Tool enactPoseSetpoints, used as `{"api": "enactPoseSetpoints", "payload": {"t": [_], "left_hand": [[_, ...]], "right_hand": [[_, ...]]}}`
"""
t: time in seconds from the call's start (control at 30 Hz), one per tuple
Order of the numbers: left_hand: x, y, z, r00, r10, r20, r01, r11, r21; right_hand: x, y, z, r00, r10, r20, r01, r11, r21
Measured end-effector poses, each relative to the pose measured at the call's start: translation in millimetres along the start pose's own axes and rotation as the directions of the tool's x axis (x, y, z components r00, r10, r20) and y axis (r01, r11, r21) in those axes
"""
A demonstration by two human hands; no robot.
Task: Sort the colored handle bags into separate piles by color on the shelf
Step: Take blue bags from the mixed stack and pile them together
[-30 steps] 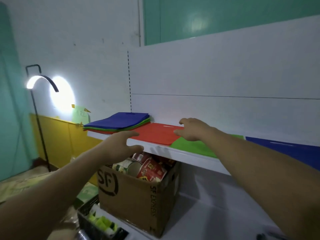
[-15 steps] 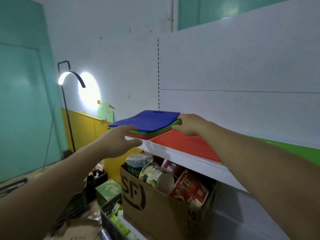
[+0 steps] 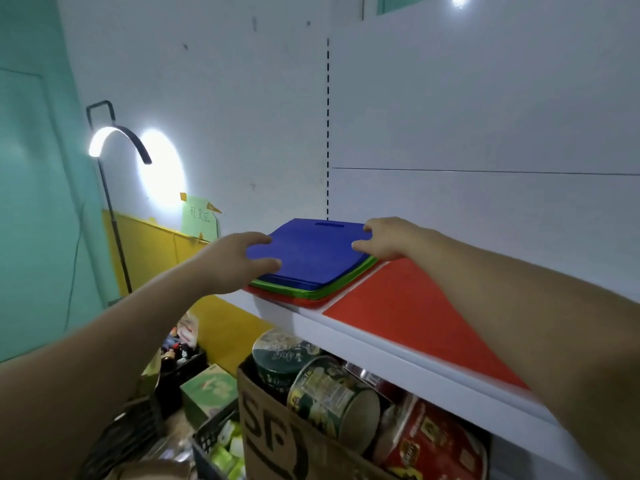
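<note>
A stack of handle bags lies at the left end of the white shelf (image 3: 381,344). The blue bag (image 3: 311,254) is on top, a green bag (image 3: 346,284) lies under it, and a red bag (image 3: 277,296) is at the bottom. My left hand (image 3: 232,263) holds the blue bag's left edge, thumb on top. My right hand (image 3: 388,237) holds its right edge, thumb on top too. A single red bag (image 3: 415,306) lies flat on the shelf just right of the stack, under my right forearm.
Below the shelf stands a cardboard box (image 3: 277,431) full of cans and tubs. A black crate (image 3: 207,441) and clutter sit on the floor to its left. A lit arc lamp (image 3: 117,140) stands by the left wall. The white back panel rises behind the shelf.
Both hands moved left along the shelf, from the flat red bag and shelf edge to the stack. They now hold the blue bag's two sides. The view has swung left.
</note>
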State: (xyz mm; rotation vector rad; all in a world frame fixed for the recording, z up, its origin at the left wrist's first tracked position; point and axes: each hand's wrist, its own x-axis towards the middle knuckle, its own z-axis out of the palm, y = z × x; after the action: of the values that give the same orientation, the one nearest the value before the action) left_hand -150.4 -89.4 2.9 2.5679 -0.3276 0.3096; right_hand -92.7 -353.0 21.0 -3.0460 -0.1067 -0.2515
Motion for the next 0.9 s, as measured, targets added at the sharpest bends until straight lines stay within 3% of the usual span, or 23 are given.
{"api": "enactPoseSetpoints", "payload": {"t": [0.27, 0.53, 0.73, 0.9], "left_hand": [[72.6, -53.2, -0.7, 0.989, 0.104, 0.104, -0.108, 0.993, 0.037], [138.8, -98.9, -5.1, 0.937, 0.259, 0.234, -0.276, 0.960, 0.045], [150.5, -112.0, 11.1, 0.868, 0.299, 0.396, -0.315, 0.949, -0.027], [148.2, -115.4, 18.3, 0.846, 0.355, 0.398, -0.367, 0.929, -0.050]], "right_hand": [[33.4, -23.3, 16.8, 0.987, 0.161, 0.004, -0.161, 0.986, -0.041], [46.4, -60.0, 33.8, 0.891, 0.453, -0.022, -0.454, 0.890, -0.045], [40.9, -71.6, 44.7, 0.808, 0.585, -0.072, -0.583, 0.811, 0.046], [34.0, -74.9, 55.2, 0.746, 0.653, -0.131, -0.610, 0.749, 0.259]]}}
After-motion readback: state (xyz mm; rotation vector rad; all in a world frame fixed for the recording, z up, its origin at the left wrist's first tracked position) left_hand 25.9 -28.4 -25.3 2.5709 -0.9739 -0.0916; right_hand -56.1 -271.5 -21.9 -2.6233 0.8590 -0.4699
